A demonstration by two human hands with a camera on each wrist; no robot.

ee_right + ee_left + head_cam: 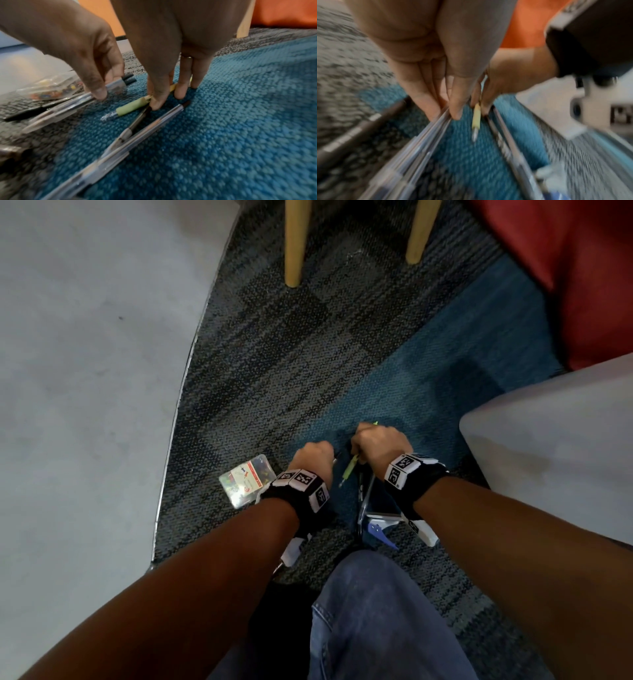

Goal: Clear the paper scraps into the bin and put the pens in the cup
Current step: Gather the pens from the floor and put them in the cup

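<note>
Several pens lie on the blue and grey carpet in front of my knee. My left hand reaches down and pinches a bundle of clear-barrelled pens at their far ends, thumb tip on the barrels. Just to the right, my right hand pinches a yellow-green pen whose metal tip points back at me. Two more clear pens lie under that hand. A dark pen rests left of the bundle. No cup, bin or paper scraps are in view.
A clear plastic box of coloured push pins lies left of my left wrist. Two wooden chair legs stand ahead, with a red seat at the far right. A grey tabletop corner juts in on the right. Smooth grey floor lies to the left.
</note>
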